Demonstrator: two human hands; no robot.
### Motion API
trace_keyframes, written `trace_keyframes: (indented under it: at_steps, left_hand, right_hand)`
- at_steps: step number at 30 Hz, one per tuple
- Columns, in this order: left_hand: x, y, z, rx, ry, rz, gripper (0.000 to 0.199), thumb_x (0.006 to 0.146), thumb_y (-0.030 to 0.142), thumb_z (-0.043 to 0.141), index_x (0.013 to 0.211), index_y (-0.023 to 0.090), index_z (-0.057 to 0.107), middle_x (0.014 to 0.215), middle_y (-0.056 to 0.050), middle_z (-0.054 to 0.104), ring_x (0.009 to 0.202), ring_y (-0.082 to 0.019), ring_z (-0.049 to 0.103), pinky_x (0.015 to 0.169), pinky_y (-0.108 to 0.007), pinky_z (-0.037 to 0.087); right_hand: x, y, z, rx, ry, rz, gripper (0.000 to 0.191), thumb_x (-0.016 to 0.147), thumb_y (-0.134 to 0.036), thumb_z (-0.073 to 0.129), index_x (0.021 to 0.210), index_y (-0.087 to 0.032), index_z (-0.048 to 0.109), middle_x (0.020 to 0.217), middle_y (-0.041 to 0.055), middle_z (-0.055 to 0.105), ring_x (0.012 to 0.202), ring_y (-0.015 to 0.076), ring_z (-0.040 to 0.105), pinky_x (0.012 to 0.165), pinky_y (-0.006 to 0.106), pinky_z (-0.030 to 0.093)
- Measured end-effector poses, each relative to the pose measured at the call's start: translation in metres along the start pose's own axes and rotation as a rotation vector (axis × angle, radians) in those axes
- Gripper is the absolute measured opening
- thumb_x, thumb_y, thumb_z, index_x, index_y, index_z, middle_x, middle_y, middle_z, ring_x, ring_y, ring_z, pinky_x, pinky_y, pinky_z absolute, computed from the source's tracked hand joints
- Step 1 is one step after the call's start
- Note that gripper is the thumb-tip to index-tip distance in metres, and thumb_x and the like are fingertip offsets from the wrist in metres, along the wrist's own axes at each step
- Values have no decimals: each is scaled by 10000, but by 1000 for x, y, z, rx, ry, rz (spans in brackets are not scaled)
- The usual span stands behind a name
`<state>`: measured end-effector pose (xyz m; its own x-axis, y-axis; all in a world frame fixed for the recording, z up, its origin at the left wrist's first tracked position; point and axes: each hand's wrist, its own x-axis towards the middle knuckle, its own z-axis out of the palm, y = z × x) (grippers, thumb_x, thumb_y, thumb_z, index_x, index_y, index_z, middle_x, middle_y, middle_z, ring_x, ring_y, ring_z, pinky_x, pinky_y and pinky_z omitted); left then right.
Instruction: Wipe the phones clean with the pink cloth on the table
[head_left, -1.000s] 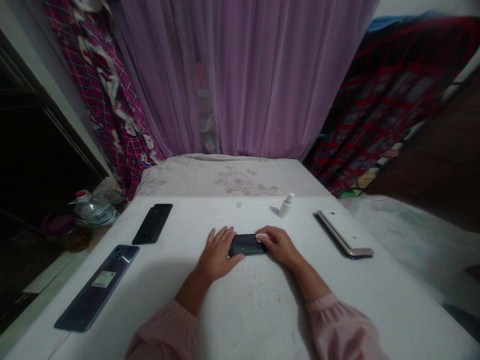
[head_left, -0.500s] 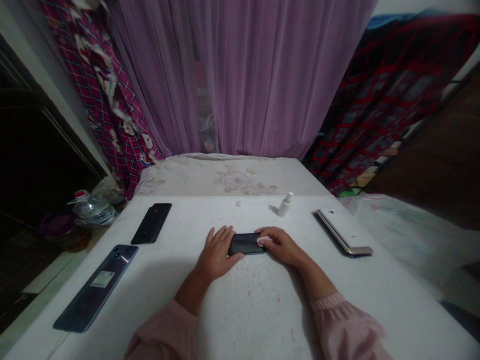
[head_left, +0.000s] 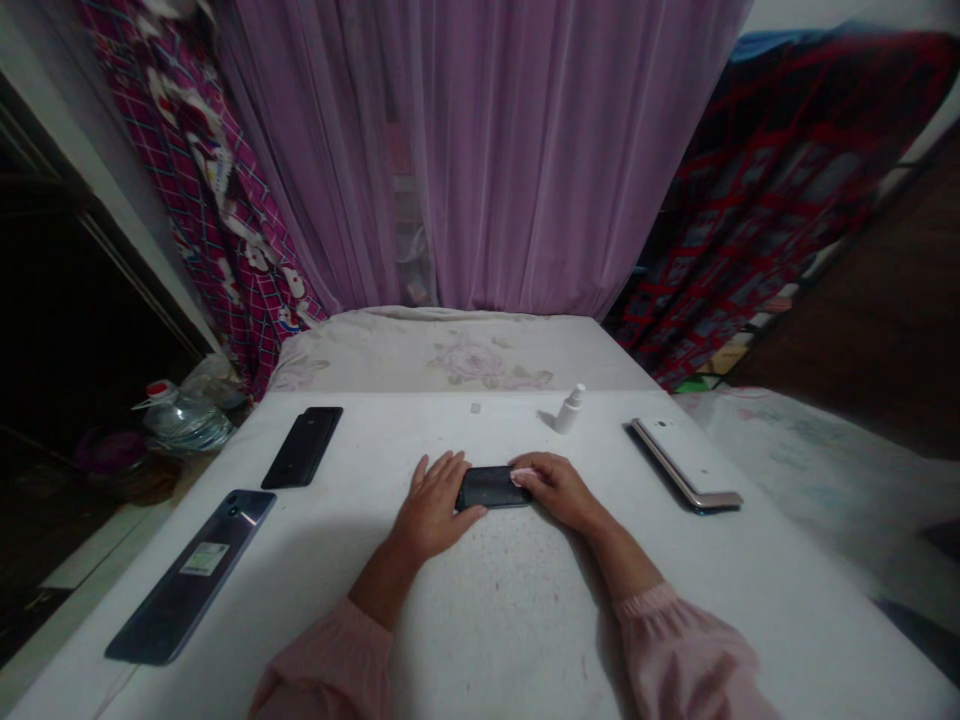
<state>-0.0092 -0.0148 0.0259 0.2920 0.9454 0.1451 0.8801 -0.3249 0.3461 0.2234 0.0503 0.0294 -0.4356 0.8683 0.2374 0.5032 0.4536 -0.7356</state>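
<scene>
A dark smartphone [head_left: 491, 487] lies flat and crosswise on the white tabletop, glossy face up. My left hand [head_left: 433, 503] holds its left end, thumb along the near edge and the other fingers stretched out beyond the far side. Bunched fingers of my right hand [head_left: 556, 488] pinch a small pale pink cloth [head_left: 523, 477] against the phone's right end. Part of that end is hidden under the hand. Beyond the right hand a small white spray bottle [head_left: 570, 410] stands upright.
To the left lie a black phone stack [head_left: 302, 447] and a larger bluish phone [head_left: 192, 575] with a label. Several stacked phones [head_left: 686, 462], a white one on top, lie at the right. A small grey square [head_left: 475, 408] sits near the table's back. Purple curtains [head_left: 517, 160] hang behind.
My right hand has shifted the pink cloth very slightly left and away from me on the phone. The left hand and the phone stay in place.
</scene>
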Motion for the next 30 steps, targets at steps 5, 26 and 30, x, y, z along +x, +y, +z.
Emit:
trace_keyframes:
  at_steps: [5,26,30]
  left_hand:
    - [0,0,1,1,7,1,577,908,530,519,1373,193,460,1487,-136,446,1413,-290,341,1181,-539,149]
    - [0,1,-2,25,-36,-11,609,902,501,552,1377,134,450,1496,-158,424,1417,-298,332,1180,-553,160]
    - [0,2,-2,31,-23,-6,595,902,502,550,1365,138,461,1494,-155,429,1416,-295,336,1178,-552,169]
  right_hand:
    - [5,-2,12,-126,114,73,242,868,-399,534,831,-230,703,745,26,723,700,193,643,684,298,474]
    - [-4,3,-14,104,-163,-128,207,831,-414,651,775,-231,727,1101,76,704,1017,234,647,911,380,467]
    - [-2,3,-4,38,-53,-97,225,855,-385,593,762,-212,702,952,68,733,876,207,664,834,338,475]
